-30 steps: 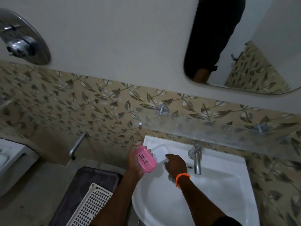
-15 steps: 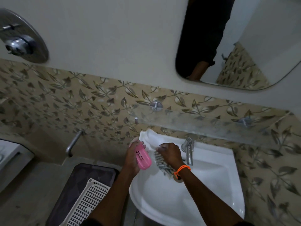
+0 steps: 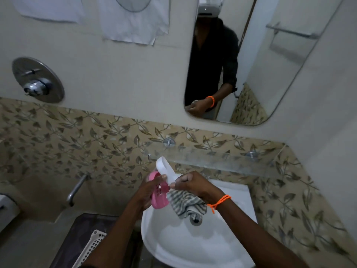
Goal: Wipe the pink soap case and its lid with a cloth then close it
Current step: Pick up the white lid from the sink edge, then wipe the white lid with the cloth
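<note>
My left hand [image 3: 148,190] grips the pink soap case [image 3: 159,194], a slotted oval tray held on edge above the left rim of the white sink [image 3: 173,246]. My right hand [image 3: 190,182] holds the white lid [image 3: 166,170], which sticks up and left from my fingers, together with a grey-and-white striped cloth [image 3: 186,203] that hangs down under the hand over the drain. Lid and case are apart, side by side and nearly touching.
A glass shelf [image 3: 212,159] runs along the tiled wall just above the sink. A mirror [image 3: 251,74] hangs above it. A white perforated basket [image 3: 90,248] on a dark stand sits lower left, next to a wall pipe [image 3: 77,188]. The drain [image 3: 196,219] is partly under the cloth.
My right hand has picked up the striped cloth and the white lid from the sink. Both hands have risen a little, and the view has tilted upward.
</note>
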